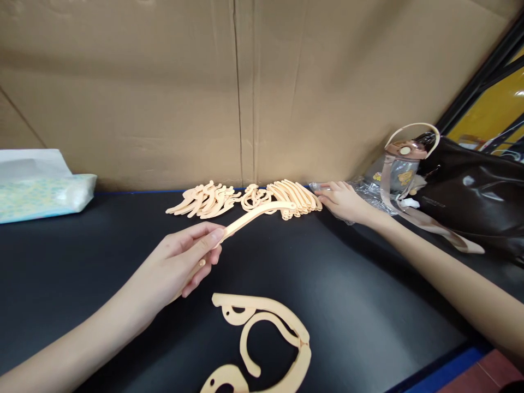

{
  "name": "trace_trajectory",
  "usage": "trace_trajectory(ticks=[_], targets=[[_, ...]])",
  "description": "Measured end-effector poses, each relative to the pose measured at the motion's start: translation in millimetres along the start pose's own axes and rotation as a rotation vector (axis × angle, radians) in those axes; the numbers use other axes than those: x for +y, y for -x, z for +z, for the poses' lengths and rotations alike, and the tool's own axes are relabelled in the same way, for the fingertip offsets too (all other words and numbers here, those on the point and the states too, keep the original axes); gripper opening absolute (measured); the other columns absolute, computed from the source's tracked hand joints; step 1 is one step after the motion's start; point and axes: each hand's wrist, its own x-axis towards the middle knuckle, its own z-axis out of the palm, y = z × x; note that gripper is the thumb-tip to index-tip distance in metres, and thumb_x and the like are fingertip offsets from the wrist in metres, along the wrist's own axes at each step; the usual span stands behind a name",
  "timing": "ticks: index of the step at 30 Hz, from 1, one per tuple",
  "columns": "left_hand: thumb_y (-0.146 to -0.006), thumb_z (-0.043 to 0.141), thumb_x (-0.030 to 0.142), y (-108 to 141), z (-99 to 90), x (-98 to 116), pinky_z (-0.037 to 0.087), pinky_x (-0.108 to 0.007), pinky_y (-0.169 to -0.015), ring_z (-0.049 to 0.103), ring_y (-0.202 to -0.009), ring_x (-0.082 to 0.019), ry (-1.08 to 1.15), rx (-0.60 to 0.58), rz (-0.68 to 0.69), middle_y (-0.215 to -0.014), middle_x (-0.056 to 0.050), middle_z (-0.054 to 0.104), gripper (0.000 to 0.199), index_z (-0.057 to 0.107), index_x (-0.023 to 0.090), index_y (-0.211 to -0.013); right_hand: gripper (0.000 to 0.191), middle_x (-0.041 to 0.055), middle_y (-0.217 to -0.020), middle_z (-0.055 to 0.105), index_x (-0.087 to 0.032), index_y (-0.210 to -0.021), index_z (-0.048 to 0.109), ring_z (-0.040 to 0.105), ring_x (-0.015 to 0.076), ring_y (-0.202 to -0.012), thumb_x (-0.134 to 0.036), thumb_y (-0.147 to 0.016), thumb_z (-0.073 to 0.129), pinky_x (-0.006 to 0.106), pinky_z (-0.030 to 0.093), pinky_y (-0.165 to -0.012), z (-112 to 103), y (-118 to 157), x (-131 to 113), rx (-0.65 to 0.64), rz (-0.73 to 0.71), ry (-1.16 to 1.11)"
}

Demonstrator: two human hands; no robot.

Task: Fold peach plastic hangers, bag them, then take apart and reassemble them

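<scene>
My left hand (pixel 192 256) is closed on a peach plastic hanger arm (pixel 256 214), a curved strip pointing up and to the right. A small part of a second peach piece (pixel 201 263) shows between its lower fingers. Farther off, my right hand (pixel 341 201) has its fingers bent over a crinkled clear plastic bag (pixel 314 187), beside a stack of hanger arms (pixel 297 196). The fingertips are partly hidden. Nearer to me lies a folding hanger (pixel 266 303) with a round hook (pixel 245 344), its lower end cut off by the frame.
Hook pieces (pixel 256 197) and a heap of more arms (pixel 202 199) lie along the cardboard wall (pixel 164 98). A tissue pack (pixel 45 191) is at left. A strapped bottle (pixel 403 164) and a dark bag (pixel 470 191) stand at right on the black table (pixel 360 305).
</scene>
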Motion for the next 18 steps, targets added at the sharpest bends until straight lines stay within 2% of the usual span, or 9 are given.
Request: trace_trajectory(ticks=[2,4,6,8,9,11,13,15,18], targets=[[-0.074,0.071,0.048,-4.0,-2.9,-3.8,0.028,-0.015,-0.029,0.034,-0.038,-0.006,0.031,-0.015,0.001,-0.060,0.004,0.051,0.029,0.062,0.021,-0.082,0.047,0.0168,-0.129,0.063,-0.015,-0.128,0.062,0.055,0.0330,-0.121,-0.032,-0.098,0.030,0.053,0.040,-0.104,-8.6,0.7,-7.2,0.058,0.005,-0.030],[-0.073,0.071,0.045,-5.5,-4.2,-5.8,0.033,-0.016,-0.030,0.041,-0.042,-0.009,0.047,-0.037,0.028,-0.063,0.002,0.055,0.029,0.065,0.021,-0.090,0.047,0.0161,-0.128,0.063,-0.014,-0.132,0.057,0.057,0.0300,-0.119,-0.033,-0.100,0.029,0.047,0.042,-0.102,-23.8,5.0,-23.0,0.184,-0.003,-0.091],[-0.076,0.069,0.042,-3.5,-1.9,-3.9,0.036,-0.016,-0.033,0.047,-0.049,-0.011,0.027,-0.074,0.082,-0.069,0.000,0.059,0.032,0.067,0.021,-0.099,0.040,0.0131,-0.117,0.067,-0.020,-0.121,0.063,0.060,0.0288,-0.112,-0.034,-0.100,0.032,0.046,0.044,-0.098,-42.7,13.6,-48.9,0.458,-0.048,-0.234],[-0.078,0.067,0.040,0.0,4.5,2.3,0.038,-0.017,-0.035,0.050,-0.054,-0.012,-0.010,-0.123,0.131,-0.074,-0.002,0.062,0.033,0.068,0.018,-0.103,0.037,0.0116,-0.111,0.069,-0.024,-0.114,0.066,0.061,0.0280,-0.107,-0.034,-0.101,0.033,0.045,0.044,-0.095,-60.2,24.3,-81.8,0.566,-0.153,-0.298],[-0.080,0.065,0.039,1.4,8.8,6.3,0.039,-0.017,-0.035,0.051,-0.056,-0.012,-0.024,-0.139,0.145,-0.076,-0.003,0.063,0.033,0.067,0.017,-0.105,0.035,0.0107,-0.109,0.070,-0.026,-0.114,0.066,0.062,0.0282,-0.106,-0.035,-0.101,0.035,0.045,0.044,-0.093,-66.9,29.4,-98.8,0.524,-0.223,-0.300],[-0.082,0.061,0.035,1.9,17.4,14.6,0.038,-0.017,-0.036,0.050,-0.052,-0.011,-0.029,-0.161,0.159,-0.072,-0.002,0.063,0.032,0.065,0.016,-0.106,0.031,0.0082,-0.107,0.072,-0.028,-0.116,0.066,0.064,0.0279,-0.101,-0.040,-0.100,0.042,0.044,0.045,-0.088,-74.6,36.8,-129.2,0.332,-0.379,-0.294],[-0.085,0.059,0.031,-1.5,23.9,21.2,0.038,-0.017,-0.036,0.047,-0.045,-0.009,-0.027,-0.174,0.154,-0.062,0.002,0.060,0.029,0.061,0.015,-0.108,0.031,0.0061,-0.096,0.074,-0.028,-0.112,0.067,0.067,0.0248,-0.090,-0.042,-0.101,0.042,0.041,0.046,-0.085,-75.2,38.8,-149.8,0.180,-0.454,-0.285],[-0.087,0.059,0.028,-8.1,27.3,25.0,0.041,-0.017,-0.038,0.048,-0.042,-0.009,-0.002,-0.151,0.126,-0.059,0.005,0.059,0.025,0.057,0.016,-0.108,0.033,0.0057,-0.084,0.074,-0.024,-0.104,0.068,0.067,0.0226,-0.077,-0.040,-0.102,0.039,0.037,0.046,-0.075,-72.1,36.2,-159.0,0.115,-0.436,-0.217],[-0.089,0.061,0.025,-19.5,29.3,26.2,0.047,-0.017,-0.040,0.057,-0.052,-0.010,0.055,-0.159,0.004,-0.072,-0.001,0.067,0.014,0.058,0.015,-0.097,0.025,0.0071,-0.083,0.073,-0.018,-0.095,0.066,0.067,0.0218,-0.074,-0.028,-0.101,0.043,0.032,0.043,-0.064,-67.4,29.6,-158.5,0.130,-0.399,-0.069]])
